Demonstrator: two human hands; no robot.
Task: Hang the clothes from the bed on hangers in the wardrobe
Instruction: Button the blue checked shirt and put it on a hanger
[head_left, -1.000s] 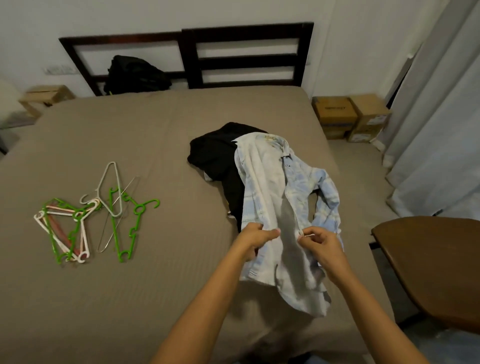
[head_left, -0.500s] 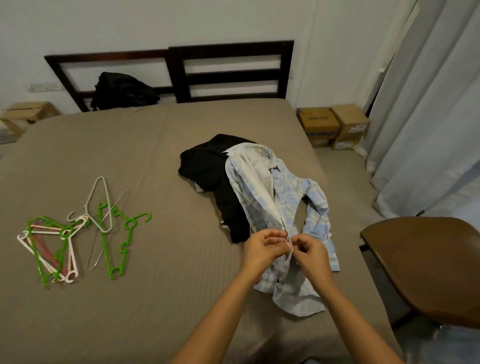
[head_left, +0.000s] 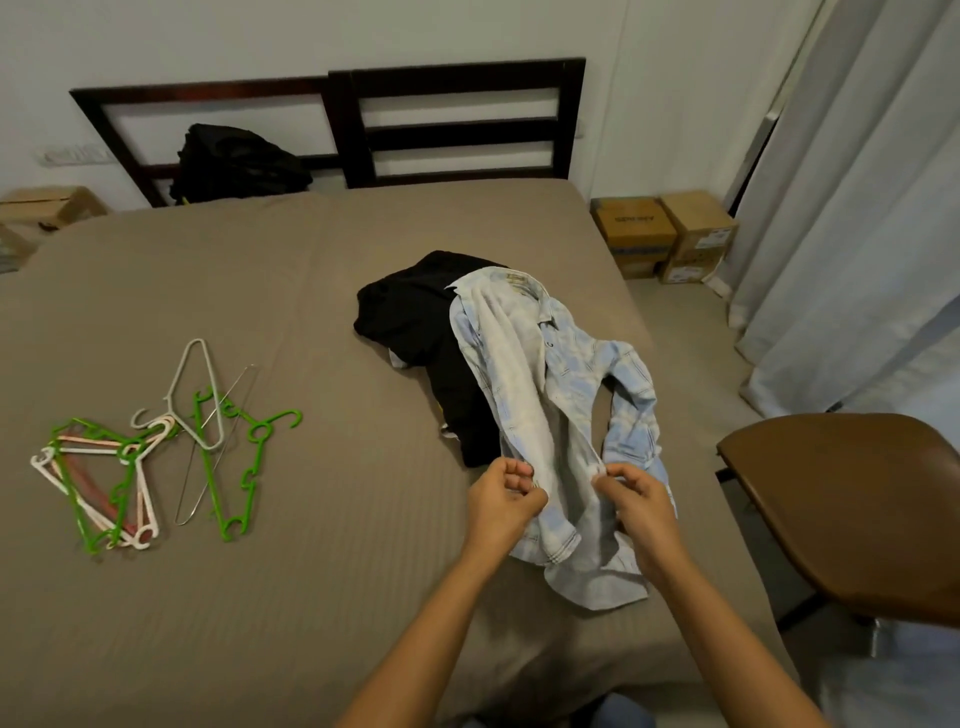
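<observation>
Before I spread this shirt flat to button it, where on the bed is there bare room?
The widest bare stretch of the bed lies between the hangers and the black garment. Another runs behind the clothes, up to the black bag at the headboard. The right side is crowded: the light blue shirt overlaps the black garment there.
</observation>
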